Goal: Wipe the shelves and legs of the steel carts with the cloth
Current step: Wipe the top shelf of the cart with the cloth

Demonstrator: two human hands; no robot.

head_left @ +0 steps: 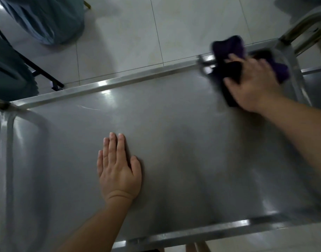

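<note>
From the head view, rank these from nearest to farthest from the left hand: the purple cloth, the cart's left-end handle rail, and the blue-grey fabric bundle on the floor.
From the left hand, flat on the shelf:
1. Handle rail, at the cart's left end.
2. Purple cloth, under the right hand at the far right corner.
3. Fabric bundle, on the floor beyond the far edge.

Floor (137,33): pale glossy tiles with thin dark grout lines. Grey-blue draped fabric (46,20) resting on floor, far left. Black metal frame (43,73) beside fabric. Dim light.
</note>
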